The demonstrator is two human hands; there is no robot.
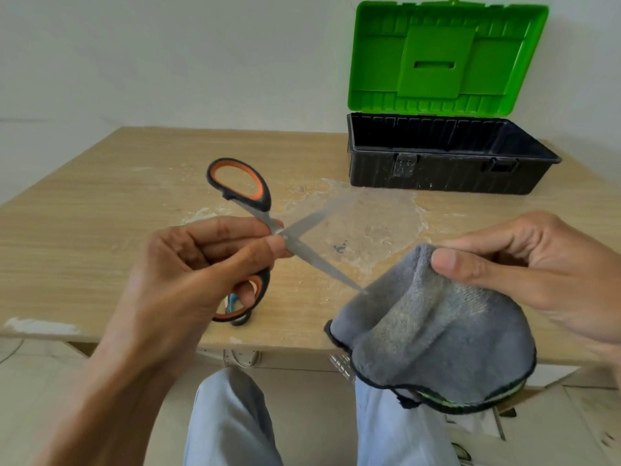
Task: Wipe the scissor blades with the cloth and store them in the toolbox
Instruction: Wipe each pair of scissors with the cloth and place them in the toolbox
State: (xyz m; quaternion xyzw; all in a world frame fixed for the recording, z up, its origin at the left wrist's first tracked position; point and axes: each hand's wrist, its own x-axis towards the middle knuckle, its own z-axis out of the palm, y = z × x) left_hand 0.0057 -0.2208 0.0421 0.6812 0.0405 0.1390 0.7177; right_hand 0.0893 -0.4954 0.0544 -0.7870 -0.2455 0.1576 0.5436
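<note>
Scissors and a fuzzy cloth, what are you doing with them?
A person is cleaning scissors. The left hand grips them near the pivot, with the blades spread open above the table. The right hand pinches a grey cloth, and the tip of one blade reaches its edge. The toolbox stands at the back of the table with its green lid up, ready for the scissors, which are not in it yet.

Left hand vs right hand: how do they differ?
The left hand holds the open scissors; the right hand holds the grey cloth. Left pinches near the pivot, a finger through the lower handle; right pinches a fold, cloth draping below. Both are gripping.
</note>
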